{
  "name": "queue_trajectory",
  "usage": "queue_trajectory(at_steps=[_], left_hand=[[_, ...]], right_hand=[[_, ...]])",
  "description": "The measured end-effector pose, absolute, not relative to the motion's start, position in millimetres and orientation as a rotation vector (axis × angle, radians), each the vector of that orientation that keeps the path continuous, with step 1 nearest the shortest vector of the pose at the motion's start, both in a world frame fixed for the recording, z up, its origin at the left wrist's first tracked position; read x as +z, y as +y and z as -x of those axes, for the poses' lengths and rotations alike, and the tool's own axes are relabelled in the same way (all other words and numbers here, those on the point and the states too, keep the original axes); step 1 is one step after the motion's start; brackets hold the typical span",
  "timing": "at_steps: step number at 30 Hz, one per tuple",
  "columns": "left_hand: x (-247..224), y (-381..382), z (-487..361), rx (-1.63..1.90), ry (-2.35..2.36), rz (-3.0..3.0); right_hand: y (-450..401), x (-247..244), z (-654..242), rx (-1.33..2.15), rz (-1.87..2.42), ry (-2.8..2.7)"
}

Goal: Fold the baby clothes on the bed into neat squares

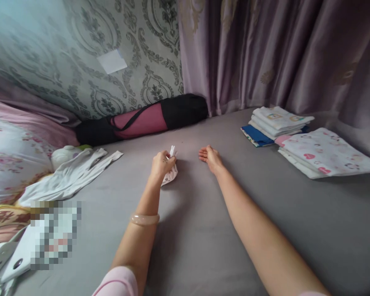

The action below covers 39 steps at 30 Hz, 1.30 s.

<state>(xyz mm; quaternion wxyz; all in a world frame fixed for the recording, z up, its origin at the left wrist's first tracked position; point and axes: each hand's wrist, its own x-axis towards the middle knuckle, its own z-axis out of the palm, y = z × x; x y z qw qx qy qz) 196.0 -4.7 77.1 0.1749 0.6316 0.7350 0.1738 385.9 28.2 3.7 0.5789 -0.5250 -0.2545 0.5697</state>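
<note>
In the head view, my left hand (163, 163) is closed around a small white cloth item (170, 176) with a faint pattern, over the grey sheet (185, 230). A narrow white end of it sticks up past my thumb, and the rest hangs below my fingers. My right hand (210, 159) is to the right of it, with nothing visible in it. Its palm faces left and its fingers are extended, apart from the cloth item.
A black and maroon bag (142, 120) lies along the wall. Folded cloths (277, 120) and a patterned folded cloth (329, 152) sit at the right. White garments (64, 176), a floral pillow (15, 160) and a white object (26, 246) are at the left.
</note>
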Motion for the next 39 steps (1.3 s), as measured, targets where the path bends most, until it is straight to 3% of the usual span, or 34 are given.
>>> queue_trajectory(at_steps=[5, 9, 14, 20, 25, 30, 33, 36, 39], left_hand=[[71.9, -3.0, -193.9, 0.613, 1.875, -1.695], [70.8, 1.3, -191.9, 0.7, 1.843, -2.014], [43.4, -6.1, -210.1, 0.418, 1.843, -2.501], [9.3, -11.5, -226.9, 0.083, 1.655, -2.561], [30.7, -3.7, -209.9, 0.246, 1.545, -2.352], [39.0, -5.2, -177.2, 0.585, 1.838, -2.303], [18.9, -5.4, -166.1, 0.496, 1.978, -2.335], [-3.8, 0.1, -159.9, 0.289, 1.807, -2.489], [-11.4, 5.6, -154.1, 0.311, 1.706, -2.546]], right_hand=[[28.3, 4.4, -385.0, 1.332, 1.247, -0.618], [28.4, 4.3, -384.7, 1.325, 1.244, -0.624], [27.7, 4.6, -384.4, 1.314, 1.243, -0.606], [26.4, 3.8, -384.2, 1.309, 1.231, -0.63], [26.5, 5.6, -384.2, 1.32, 1.241, -0.613], [27.9, 1.9, -384.6, 1.32, 1.223, -0.645], [28.1, -0.8, -384.6, 1.302, 1.223, -0.675], [27.3, -0.5, -384.4, 1.299, 1.234, -0.682], [26.9, 0.8, -384.2, 1.297, 1.241, -0.68]])
